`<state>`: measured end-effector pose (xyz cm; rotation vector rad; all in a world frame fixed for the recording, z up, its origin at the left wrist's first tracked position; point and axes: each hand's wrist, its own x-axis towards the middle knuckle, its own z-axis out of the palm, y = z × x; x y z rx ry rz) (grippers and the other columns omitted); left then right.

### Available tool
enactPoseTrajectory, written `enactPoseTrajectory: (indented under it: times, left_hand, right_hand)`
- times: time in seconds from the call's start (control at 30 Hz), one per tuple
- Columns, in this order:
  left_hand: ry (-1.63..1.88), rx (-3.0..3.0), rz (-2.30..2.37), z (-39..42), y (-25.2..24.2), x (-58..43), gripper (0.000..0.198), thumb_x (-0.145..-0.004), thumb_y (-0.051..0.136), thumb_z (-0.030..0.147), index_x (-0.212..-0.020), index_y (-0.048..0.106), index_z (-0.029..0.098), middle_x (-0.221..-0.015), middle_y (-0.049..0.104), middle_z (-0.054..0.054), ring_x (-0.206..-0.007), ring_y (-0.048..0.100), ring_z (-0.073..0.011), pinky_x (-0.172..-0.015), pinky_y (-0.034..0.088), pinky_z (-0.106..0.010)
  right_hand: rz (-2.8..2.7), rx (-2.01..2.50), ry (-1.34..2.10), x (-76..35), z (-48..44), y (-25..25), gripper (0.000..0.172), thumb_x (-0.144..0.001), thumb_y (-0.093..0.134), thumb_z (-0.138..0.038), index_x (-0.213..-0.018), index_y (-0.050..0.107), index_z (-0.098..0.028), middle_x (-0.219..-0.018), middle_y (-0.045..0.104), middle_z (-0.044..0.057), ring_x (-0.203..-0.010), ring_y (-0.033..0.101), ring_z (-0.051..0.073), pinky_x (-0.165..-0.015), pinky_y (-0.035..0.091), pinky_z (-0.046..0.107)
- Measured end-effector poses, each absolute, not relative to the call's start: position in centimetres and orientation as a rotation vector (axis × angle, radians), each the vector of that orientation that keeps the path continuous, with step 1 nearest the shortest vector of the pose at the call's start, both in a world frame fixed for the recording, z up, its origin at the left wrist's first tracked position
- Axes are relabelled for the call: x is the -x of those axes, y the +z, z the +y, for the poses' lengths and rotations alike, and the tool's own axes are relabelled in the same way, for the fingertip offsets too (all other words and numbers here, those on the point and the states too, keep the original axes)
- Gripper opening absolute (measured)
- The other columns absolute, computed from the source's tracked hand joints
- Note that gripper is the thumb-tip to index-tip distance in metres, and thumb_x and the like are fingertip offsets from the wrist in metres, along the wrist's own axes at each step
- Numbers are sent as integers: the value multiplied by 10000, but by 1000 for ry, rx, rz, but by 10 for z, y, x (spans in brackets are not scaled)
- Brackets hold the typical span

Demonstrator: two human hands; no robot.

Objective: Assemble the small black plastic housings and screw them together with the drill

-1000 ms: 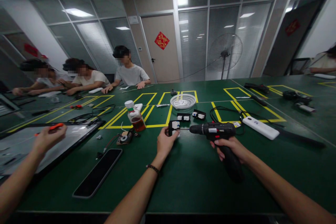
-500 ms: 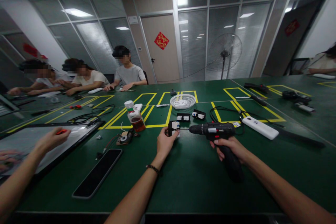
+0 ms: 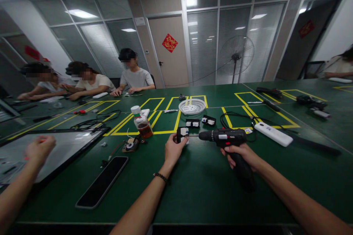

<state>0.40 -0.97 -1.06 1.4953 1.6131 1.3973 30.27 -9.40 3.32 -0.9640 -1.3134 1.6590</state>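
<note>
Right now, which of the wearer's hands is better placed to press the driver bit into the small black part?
Right, probably. The right hand grips the cordless driver by its handle, with the bit aimed at the small black part. The left hand is busy pinching that part.

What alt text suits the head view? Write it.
The right hand grips a black power screwdriver, its bit at a small black-and-white part held by the left hand, over a green table. A co-worker's hand is at left.
</note>
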Motion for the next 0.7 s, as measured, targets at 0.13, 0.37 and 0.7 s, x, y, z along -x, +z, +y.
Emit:
enactPoseTrajectory:
  times: [0.13,0.37,0.7]
  left_hand:
    - [1407,-1483,1617,-10,-10,-4,572,-641,758,493,-1096,630,172,-1028,690,-132,-861,648,-233,-766,480,-323]
    - [1366,-1530,1652,-10,-10,-3,593,-659,734,529,-1117,626,168,-1023,686,-127,-863,642,-240,-740,481,-320]
    - [1380,-1499,1616,-10,-9,-4,583,-660,743,501,-1122,624,166,-1028,688,-134,-869,646,-238,-769,478,-330]
  right_hand:
    - [-1315,954,1669,-302,-94,34,295,-825,599,-401,-873,637,-112,-497,560,6,-437,506,134,-504,497,294]
    - [-1302,935,1670,-302,-95,35,281,-835,593,-385,-876,632,-110,-504,558,3,-442,494,128,-508,501,301]
    - [-1316,937,1680,-303,-95,36,274,-851,566,-366,-885,630,-102,-504,551,4,-445,491,126,-503,497,293]
